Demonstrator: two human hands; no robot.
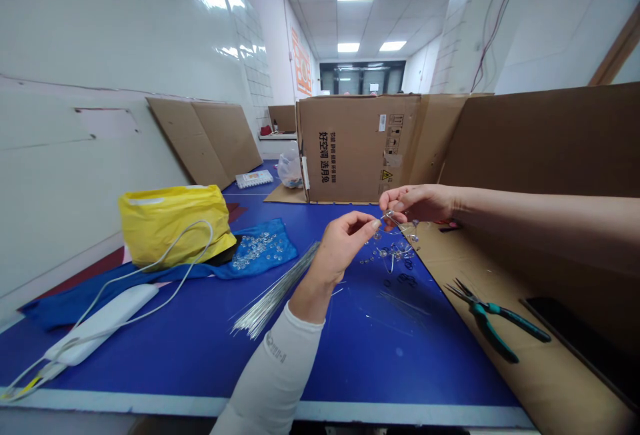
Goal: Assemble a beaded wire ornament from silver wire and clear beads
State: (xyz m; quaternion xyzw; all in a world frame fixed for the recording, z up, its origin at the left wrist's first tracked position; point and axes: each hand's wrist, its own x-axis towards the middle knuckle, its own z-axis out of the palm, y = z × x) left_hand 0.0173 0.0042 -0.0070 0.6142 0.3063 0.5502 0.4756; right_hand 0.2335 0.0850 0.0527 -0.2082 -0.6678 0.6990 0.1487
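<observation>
My left hand point(340, 245), in a white sleeve, pinches thumb against forefinger at one end of a thin wire. Close by on the right, my right hand point(423, 203) has its fingers curled round the same beaded wire point(400, 223), which carries clear round beads and loops down below the fingers. Exactly where each fingertip grips is too small to make out. Beneath the hands, loose clear beads point(395, 250) and small dark rings point(407, 280) lie on the blue table point(370, 368). A bundle of straight silvery wires point(275, 295) rests left of my left forearm.
Green-handled pliers point(493, 318) and a dark flat object point(585, 345) lie on cardboard at right. Left are a yellow bag point(175, 225), a blue cloth point(285, 238) bearing many beads, and a white power strip point(103, 322) with cable. A large carton point(355, 155) stands behind.
</observation>
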